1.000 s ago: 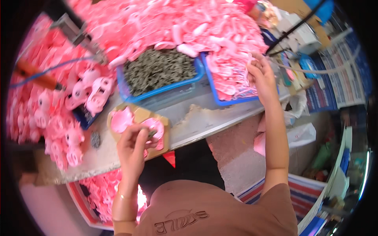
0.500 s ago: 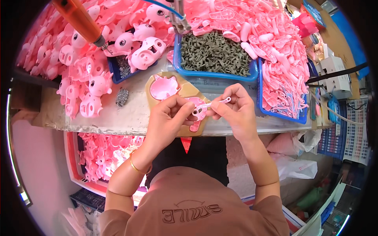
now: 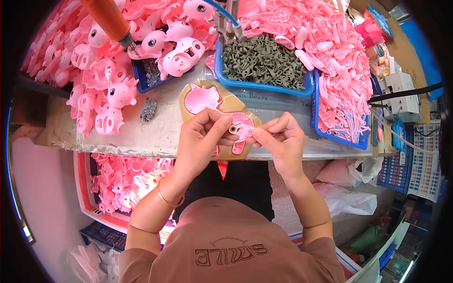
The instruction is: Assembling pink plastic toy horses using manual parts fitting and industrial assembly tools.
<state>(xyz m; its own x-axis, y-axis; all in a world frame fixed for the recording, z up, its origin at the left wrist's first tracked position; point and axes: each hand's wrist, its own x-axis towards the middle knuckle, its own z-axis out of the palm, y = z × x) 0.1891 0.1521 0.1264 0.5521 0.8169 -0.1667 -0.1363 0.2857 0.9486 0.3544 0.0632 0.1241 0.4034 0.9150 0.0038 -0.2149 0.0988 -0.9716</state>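
A tan holder [image 3: 188, 112] on the table edge carries a pink toy half-shell, its round head part [image 3: 204, 98] at the back and its body part [image 3: 241, 134] nearer me. Over the body part lies a thin pink link rod [image 3: 245, 126] with looped ends. My left hand [image 3: 200, 139] is closed, thumb and forefinger pinched at the rod's left end, by a small dark-centred round piece [image 3: 233, 129]. My right hand [image 3: 283, 141] pinches at the rod's right end, thumb low against the shell; the fingertips partly hide the rod.
A blue tray [image 3: 264, 88] of grey-green small parts stands behind the holder. At right, a blue bin [image 3: 347, 137] holds pink parts and rods. An orange electric screwdriver [image 3: 108, 21] hangs at upper left over a small tray of screws [image 3: 152, 75]. Pink animal shells [image 3: 108, 118] are heaped at left.
Both hands have lowered the link rod onto the body part. My right hand has moved down and nearer to me; the rod now lies lower over the shell.
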